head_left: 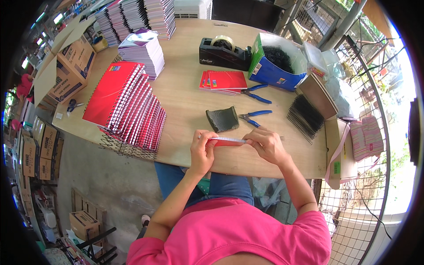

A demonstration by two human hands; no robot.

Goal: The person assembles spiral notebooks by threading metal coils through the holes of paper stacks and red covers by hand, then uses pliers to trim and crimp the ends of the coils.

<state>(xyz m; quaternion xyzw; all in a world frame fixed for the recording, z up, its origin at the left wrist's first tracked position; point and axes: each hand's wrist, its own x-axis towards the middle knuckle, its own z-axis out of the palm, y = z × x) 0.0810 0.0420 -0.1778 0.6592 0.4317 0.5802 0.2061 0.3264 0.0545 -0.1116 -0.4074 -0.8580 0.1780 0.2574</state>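
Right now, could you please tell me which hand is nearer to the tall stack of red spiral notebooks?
Left. The left hand is right of the tall notebook stack, not touching it; the right hand is farther right, beyond the left one.

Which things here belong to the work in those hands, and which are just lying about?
Probably part of the work:
red booklet, held between left hand and right hand
small red notebooks
black wire coils
blue-handled pliers
spiral-bound red notebooks

Apparently just lying about:
striped pouch
small cardboard carton, lower left
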